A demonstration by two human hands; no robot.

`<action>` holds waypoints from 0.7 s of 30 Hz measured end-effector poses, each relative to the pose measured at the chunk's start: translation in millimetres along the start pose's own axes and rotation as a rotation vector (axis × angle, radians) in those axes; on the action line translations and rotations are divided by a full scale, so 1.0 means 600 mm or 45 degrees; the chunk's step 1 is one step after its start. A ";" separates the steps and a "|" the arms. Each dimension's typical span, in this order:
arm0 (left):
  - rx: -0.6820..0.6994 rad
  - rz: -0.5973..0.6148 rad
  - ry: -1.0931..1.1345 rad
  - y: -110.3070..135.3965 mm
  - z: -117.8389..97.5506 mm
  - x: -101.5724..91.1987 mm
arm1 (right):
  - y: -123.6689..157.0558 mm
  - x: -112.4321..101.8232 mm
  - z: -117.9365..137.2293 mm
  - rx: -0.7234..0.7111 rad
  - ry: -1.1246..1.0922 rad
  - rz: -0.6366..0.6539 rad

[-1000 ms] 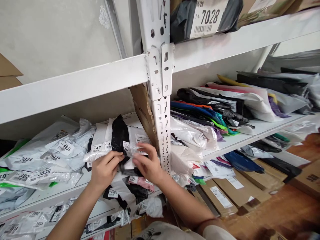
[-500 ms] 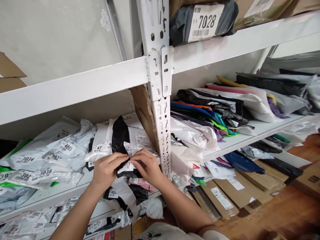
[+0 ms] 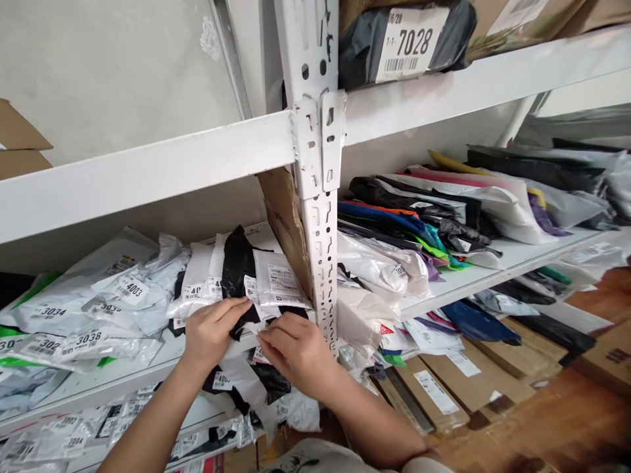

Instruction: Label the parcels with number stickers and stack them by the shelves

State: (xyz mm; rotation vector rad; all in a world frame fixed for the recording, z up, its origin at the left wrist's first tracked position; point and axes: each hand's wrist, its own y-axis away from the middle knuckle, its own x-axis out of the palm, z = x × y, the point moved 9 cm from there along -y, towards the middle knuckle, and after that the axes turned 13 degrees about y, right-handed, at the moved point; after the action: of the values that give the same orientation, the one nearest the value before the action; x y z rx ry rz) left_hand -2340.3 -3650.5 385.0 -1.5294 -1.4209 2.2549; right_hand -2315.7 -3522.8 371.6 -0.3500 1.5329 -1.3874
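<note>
Brought the right hand (image 3: 296, 351) down since a second ago, off the label of the white parcel (image 3: 282, 284) and toward the front edge of the shelf (image 3: 123, 373); kept the left hand (image 3: 210, 332) almost where it was, close beside the right. Now pinching a small white slip (image 3: 254, 326) between right thumb and forefinger, fingers (image 3: 270, 339) closed tight on it; holding the lower end of the black bag (image 3: 236, 263) with the left, fingers (image 3: 237, 307) curled shut over its edge. Working just below the white parcel and just left of the upright post (image 3: 320, 263), with the slip between nearly touching hands. Black bag found in the row of parcels on that shelf, leaning back, wedged between white ones, lower end reaching the shelf edge. Cannot tell whether the slip belongs to the bag or to another parcel. Judging by the lie of things: bag and slip gripped, neither lifted clear of the shelf; numbered parcels (image 3: 131, 289) to the left undisturbed; parcel marked 7028 (image 3: 409, 39) up on the top shelf, well apart.
</note>
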 end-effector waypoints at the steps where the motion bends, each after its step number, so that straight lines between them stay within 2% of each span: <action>1: 0.011 -0.001 0.005 0.001 -0.002 0.001 | 0.003 0.000 0.000 0.046 -0.016 0.001; 6: 0.027 -0.045 0.021 -0.001 -0.010 0.000 | 0.017 0.001 -0.008 0.220 -0.139 -0.064; 9: -0.049 -0.027 0.087 -0.008 -0.003 -0.002 | 0.020 0.002 -0.020 0.272 -0.214 -0.150; 13: -0.158 0.108 0.243 -0.017 0.007 0.009 | 0.020 0.018 -0.036 0.340 -0.262 -0.151; 17: -0.178 0.298 0.495 -0.021 0.002 0.032 | 0.021 0.021 -0.042 0.387 -0.230 -0.160; 21: -0.174 0.296 0.521 -0.030 0.001 0.033 | 0.021 0.023 -0.054 0.502 -0.292 -0.106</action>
State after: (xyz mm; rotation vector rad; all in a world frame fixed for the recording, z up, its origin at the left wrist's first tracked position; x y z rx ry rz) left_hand -2358.0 -3630.5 383.7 -2.1452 -1.3546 1.8225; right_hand -2343.2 -3510.5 349.3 -0.3168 1.0403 -1.6156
